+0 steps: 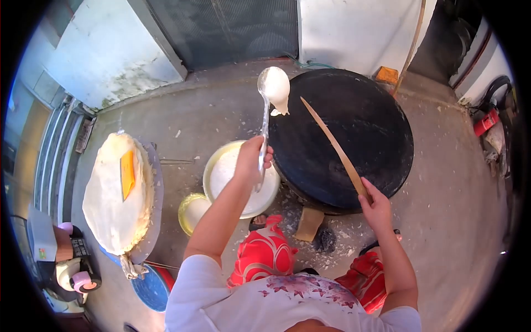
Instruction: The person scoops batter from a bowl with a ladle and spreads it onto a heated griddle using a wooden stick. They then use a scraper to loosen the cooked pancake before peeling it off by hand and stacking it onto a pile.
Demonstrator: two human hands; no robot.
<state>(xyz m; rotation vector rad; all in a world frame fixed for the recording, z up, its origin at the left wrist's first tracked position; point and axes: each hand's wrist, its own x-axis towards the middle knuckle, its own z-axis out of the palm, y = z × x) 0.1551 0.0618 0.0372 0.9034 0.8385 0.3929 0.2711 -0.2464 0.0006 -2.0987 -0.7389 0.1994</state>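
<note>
My left hand point(253, 157) is closed around the handle of a metal ladle point(265, 119), raised beside the griddle's left edge. White batter point(276, 86) fills the ladle and hangs over its lip in a drip. In my right hand point(377, 203) is one end of a long, thin, slightly curved wooden spreader point(336, 146), which reaches over the large round black griddle point(381, 122). The griddle's visible surface is dark and bare. Below my left hand stands a pale basin point(207, 180) of white batter, partly hidden by my forearm.
A smaller yellowish bowl point(182, 213) adjoins the basin. To the left, a stack of thin pale flatbreads point(105, 193) carries an orange-yellow flat item point(128, 176). A blue tub point(149, 290) stands below it. Near my feet are a brick-like block point(309, 223) and scattered white flakes.
</note>
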